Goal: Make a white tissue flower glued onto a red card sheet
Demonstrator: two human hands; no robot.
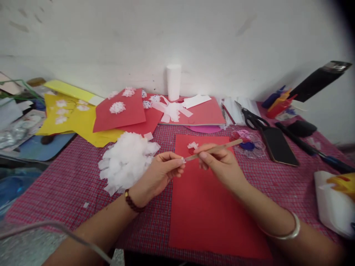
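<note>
Pale cord (58, 226), hands (223, 166) at stick (231, 143), red sheet (213, 218), roomy near edge

Left hand (164, 170) bare, dark brown braided bracelet (132, 203) with yellow bead (127, 193) at wrist. Right hand (222, 164) bare, smooth silver bangle (296, 225) on forearm (267, 210).

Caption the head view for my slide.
Over red paper, the right hand holds a wooden stick, its tip at a white scrap in the left hand.
</note>
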